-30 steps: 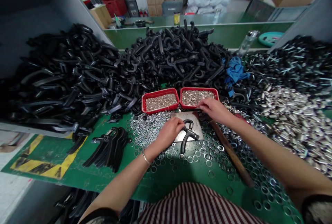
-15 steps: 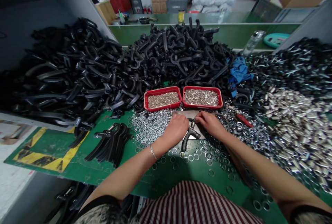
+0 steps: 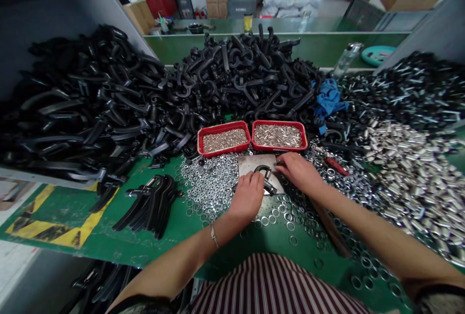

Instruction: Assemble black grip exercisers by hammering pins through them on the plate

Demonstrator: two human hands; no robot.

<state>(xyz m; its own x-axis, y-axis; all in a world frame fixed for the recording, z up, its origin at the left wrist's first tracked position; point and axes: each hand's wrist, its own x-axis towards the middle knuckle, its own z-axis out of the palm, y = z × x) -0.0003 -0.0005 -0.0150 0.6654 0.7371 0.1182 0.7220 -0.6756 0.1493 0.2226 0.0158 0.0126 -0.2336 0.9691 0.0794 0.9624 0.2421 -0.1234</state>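
My left hand (image 3: 249,196) grips a black hand-grip part (image 3: 264,177) that lies on a small steel plate (image 3: 250,164) on the green table. My right hand (image 3: 300,172) rests at the plate's right edge, fingertips pinched at the part's top by its spring. Whether it holds a small piece, I cannot tell. Behind the plate stand two red trays, the left tray (image 3: 224,140) and the right tray (image 3: 279,136), both filled with small metal pins. Loose washers (image 3: 209,178) lie spread around the plate.
A big heap of black grip handles (image 3: 152,91) fills the back and left. A stack of assembled grips (image 3: 152,205) lies at left front. Metal sleeves (image 3: 407,168) pile up at right. A blue cloth (image 3: 329,98), red-handled tool (image 3: 334,164) and wooden stick (image 3: 329,229) lie right of the plate.
My right hand came back from the right red tray to the part on the plate. My left hand slid down over the part's handles, covering them.
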